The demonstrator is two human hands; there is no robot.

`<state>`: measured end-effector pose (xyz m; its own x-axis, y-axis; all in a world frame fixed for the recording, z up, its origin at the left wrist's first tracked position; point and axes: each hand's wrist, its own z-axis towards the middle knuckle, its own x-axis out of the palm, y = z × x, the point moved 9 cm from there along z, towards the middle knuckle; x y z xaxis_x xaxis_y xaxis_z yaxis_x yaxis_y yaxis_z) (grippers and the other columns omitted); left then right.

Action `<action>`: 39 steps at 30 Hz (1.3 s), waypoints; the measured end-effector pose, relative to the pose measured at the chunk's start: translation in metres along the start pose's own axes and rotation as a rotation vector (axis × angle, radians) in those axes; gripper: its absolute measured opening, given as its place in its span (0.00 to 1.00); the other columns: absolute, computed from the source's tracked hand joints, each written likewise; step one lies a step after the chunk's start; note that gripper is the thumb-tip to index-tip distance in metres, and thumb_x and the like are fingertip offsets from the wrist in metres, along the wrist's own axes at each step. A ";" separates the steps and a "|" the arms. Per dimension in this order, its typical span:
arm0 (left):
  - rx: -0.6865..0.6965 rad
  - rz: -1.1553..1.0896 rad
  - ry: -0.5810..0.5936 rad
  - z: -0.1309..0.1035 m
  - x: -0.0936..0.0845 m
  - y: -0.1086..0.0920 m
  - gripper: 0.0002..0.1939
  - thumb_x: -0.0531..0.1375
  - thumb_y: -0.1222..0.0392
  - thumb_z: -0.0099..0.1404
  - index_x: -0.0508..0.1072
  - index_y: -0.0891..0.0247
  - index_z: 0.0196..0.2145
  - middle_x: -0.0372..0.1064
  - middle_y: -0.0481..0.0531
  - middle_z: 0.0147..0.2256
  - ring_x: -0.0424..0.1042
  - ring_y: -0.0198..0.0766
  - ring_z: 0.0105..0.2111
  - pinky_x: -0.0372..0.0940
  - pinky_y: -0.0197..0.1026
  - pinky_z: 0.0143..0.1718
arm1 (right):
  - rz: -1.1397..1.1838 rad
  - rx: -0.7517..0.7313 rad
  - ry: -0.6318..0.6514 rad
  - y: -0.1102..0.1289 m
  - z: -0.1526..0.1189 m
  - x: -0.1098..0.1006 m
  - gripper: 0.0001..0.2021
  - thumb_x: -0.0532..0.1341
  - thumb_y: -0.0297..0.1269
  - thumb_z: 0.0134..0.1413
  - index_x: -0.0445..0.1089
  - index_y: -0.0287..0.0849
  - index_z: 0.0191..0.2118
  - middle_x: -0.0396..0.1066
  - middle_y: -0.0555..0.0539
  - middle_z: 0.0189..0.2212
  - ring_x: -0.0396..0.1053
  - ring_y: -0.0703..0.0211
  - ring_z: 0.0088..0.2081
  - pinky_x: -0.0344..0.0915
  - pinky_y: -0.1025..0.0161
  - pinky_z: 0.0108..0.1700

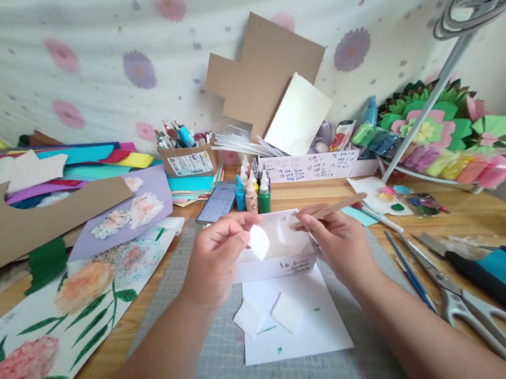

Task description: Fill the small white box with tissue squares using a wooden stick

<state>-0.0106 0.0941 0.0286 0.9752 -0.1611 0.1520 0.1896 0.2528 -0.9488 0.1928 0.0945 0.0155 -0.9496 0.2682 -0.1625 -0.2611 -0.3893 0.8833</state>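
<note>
My left hand [219,251] pinches a small white petal-shaped piece [260,243] between thumb and fingers, above the near side of an open white box [274,268]. A flat wooden stick [338,204] is gripped in my right hand [339,240], its near end over the box's right side. What lies inside the box is partly hidden and hard to make out. Just in front of the box, a white sheet of paper [299,344] bears two more white pieces, a left one [249,317] and a right one [288,312], with a few green marks beside them.
A grey cutting mat [214,372] lies underneath. Scissors [459,298] and thin blue brushes [411,273] are at the right. Behind the box stand small paint bottles [251,195] and a phone [219,202]. Flower artwork [88,296] and cut cardboard [51,210] cover the left.
</note>
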 end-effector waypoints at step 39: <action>-0.346 -0.417 0.176 -0.011 0.039 0.025 0.18 0.74 0.61 0.49 0.66 0.64 0.25 0.71 0.44 0.24 0.72 0.32 0.25 0.68 0.36 0.30 | 0.249 -0.399 0.172 0.070 -0.028 0.008 0.10 0.64 0.29 0.57 0.79 0.52 0.40 0.81 0.50 0.34 0.75 0.55 0.40 0.72 0.54 0.42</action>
<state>0.0311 0.0840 0.0079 0.7867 -0.3442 0.5125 0.4768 -0.1886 -0.8586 0.1618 0.0449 0.0642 -0.9976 -0.0115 -0.0679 -0.0373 -0.7391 0.6726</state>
